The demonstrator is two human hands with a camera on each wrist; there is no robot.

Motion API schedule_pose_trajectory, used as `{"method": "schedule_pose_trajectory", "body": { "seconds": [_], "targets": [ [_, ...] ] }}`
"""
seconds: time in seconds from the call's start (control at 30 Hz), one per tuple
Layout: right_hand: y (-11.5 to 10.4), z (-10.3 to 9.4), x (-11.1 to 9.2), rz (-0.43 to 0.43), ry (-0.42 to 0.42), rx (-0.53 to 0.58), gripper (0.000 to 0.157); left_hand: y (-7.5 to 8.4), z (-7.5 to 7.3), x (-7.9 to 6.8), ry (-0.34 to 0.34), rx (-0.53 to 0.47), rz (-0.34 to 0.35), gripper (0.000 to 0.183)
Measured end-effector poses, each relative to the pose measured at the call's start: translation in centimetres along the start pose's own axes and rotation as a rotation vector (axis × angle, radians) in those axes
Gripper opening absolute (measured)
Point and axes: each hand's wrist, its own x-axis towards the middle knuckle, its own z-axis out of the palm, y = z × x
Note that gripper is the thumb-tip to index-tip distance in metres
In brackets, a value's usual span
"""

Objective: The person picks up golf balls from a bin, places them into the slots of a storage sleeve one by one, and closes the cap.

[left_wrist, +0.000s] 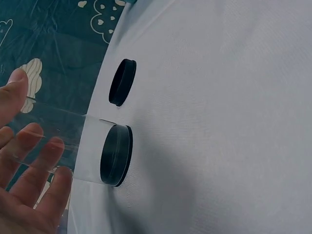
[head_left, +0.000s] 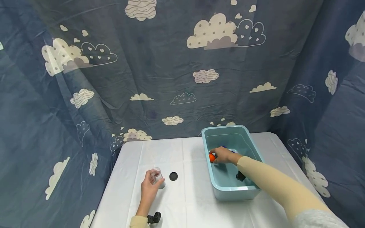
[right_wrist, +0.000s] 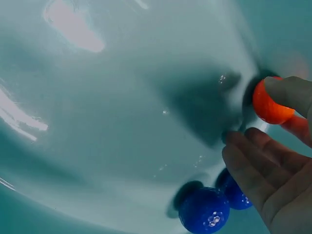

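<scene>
My left hand (head_left: 150,186) grips a clear jar (left_wrist: 90,158) between thumb and fingers, its dark base (left_wrist: 116,156) pointing down towards the white cloth (head_left: 196,202). Just to the right of that grip a black lid (head_left: 173,176) lies on the cloth, apart from the jar. My right hand (head_left: 223,155) is inside the blue-green bin (head_left: 234,194), thumb and finger pinching an orange ball (right_wrist: 269,106) near the side wall closest to my left hand. Just beyond this pinch, two blue balls (right_wrist: 204,210) sit close together inside the bin.
</scene>
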Motion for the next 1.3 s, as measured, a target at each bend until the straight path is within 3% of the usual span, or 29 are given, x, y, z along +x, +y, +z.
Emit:
{"method": "schedule_pose_trajectory", "body": {
  "seconds": [0.23, 0.5, 0.67, 0.93, 1.3],
  "targets": [
    [-0.2, 0.0, -0.2, -0.012, -0.019, -0.04, 0.053, -0.2, 0.3, 0.1, 0.003, 0.0, 0.038, 0.043],
    [-0.2, 0.4, 0.3, -0.028, -0.048, -0.053, 0.047, -0.6, -0.4, 0.6, -0.032, 0.007, -0.015, 0.038],
    [0.4, -0.2, -0.1, -0.043, -0.047, -0.089, 0.039, 0.4, -0.4, 0.7, -0.057, 0.013, -0.009, 0.045],
    [1.0, -1.9, -0.7, -0.066, -0.037, -0.142, 0.039, 2.0, -0.4, 1.0, -0.033, 0.056, 0.041, 0.048],
    [-0.8, -3.4, -4.2, -0.143, 0.015, -0.129, 0.035, 4.9, -0.2, -0.2, -0.026, 0.086, 0.108, 0.048]
  ]
}}
